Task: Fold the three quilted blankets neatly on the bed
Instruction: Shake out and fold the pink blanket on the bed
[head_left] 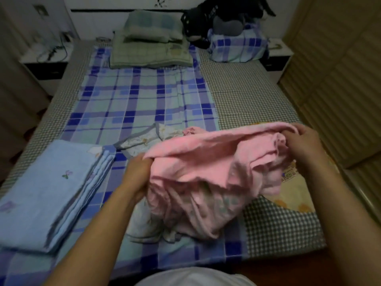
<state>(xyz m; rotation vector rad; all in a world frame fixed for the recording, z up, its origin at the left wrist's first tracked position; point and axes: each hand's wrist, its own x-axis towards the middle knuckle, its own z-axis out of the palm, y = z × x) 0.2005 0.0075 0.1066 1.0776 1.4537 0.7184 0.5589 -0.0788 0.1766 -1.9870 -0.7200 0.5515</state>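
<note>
A pink blanket (208, 174) hangs bunched above the near middle of the bed. My left hand (137, 174) grips its left edge and my right hand (305, 144) grips its upper right corner, so the top edge stretches between them. Under it lies a pale floral blanket with grey trim (142, 139), crumpled, partly hidden by the pink one. A light blue blanket (51, 188) lies folded in a flat stack at the near left of the bed. A yellowish patterned cloth (294, 193) shows under my right forearm.
The bed has a blue plaid sheet (134, 100) over a checked cover (247, 93). Green pillows (150, 50) and a plaid pillow (237, 46) with dark stuffed items sit at the head. Nightstands (45, 62) flank the bed; a wardrobe (340, 69) stands right.
</note>
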